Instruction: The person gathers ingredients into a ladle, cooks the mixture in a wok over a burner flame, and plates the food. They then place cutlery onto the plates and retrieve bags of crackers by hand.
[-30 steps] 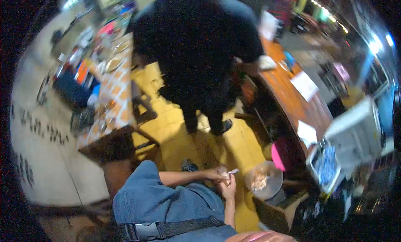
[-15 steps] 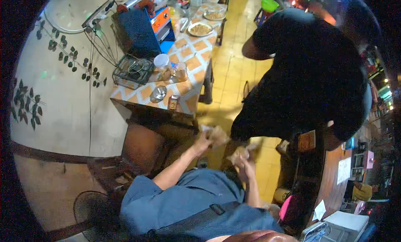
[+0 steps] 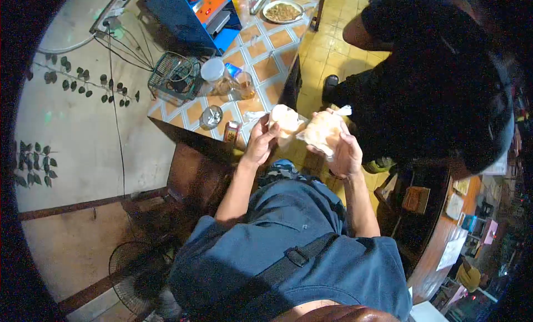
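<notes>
In front of the person's body, my left hand (image 3: pixel 260 142) is closed around a pale, lumpy packet (image 3: pixel 285 121) that looks like clear plastic with a twisted end. Just to the right, my right hand (image 3: pixel 347 155) grips a similar but larger pale packet (image 3: pixel 323 131), with a white tuft at its top. The two packets are side by side and very close together; what fills them is too blurred to name. Both are near the corner of a tiled table (image 3: pixel 191 117), beside a small red-labelled box (image 3: pixel 231 131) and a round glass dish (image 3: pixel 211 117).
On the tiled table are a lidded jar (image 3: pixel 213 70), a wire basket (image 3: pixel 176 75), an orange and blue device (image 3: pixel 208 11) and a plate of food (image 3: pixel 282 11). A person in black (image 3: pixel 430 89) stands at the right, near a wooden counter (image 3: pixel 440 241). A fan (image 3: pixel 139 272) is lower left.
The view has swung left toward the tiled table. My hands, together a second ago, have come apart and risen with a packet in each. The person in black now appears farther right.
</notes>
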The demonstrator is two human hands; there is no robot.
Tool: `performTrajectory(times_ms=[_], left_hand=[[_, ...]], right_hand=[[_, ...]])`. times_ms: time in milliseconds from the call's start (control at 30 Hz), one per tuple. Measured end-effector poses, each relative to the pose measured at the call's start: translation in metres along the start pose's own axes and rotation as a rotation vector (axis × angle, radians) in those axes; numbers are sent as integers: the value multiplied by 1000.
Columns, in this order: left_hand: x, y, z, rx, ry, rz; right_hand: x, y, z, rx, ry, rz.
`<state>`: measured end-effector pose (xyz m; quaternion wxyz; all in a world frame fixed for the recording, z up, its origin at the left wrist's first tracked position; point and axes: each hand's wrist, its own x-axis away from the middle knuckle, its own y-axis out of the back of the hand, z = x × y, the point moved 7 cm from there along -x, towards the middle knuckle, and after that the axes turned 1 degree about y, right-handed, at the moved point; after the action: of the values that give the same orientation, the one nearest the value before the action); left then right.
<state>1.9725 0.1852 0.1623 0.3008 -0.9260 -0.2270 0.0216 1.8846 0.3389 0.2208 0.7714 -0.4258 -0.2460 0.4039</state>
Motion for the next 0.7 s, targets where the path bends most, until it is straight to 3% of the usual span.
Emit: performTrajectory(times_ms=[100,367,467,600,633,700], left_hand=[[-18,-13,-13,75,38,-21],[-97,-48,-7,-61,105,306],[-123,-62,-6,-116,62,303],[-152,-73,12,-186,123,414],[-159,-82,14,-186,135,438],[-177,-87,17,-165,151,254]], right_hand=[[-19,9,17,295,58,-51],[-24,50,59,405,351,-364],[-21,79,73,375,434,-494],[-19,80,99,383,372,-606],[-21,85,108,380,392,-624],[-34,87,124,177,419,-394]])
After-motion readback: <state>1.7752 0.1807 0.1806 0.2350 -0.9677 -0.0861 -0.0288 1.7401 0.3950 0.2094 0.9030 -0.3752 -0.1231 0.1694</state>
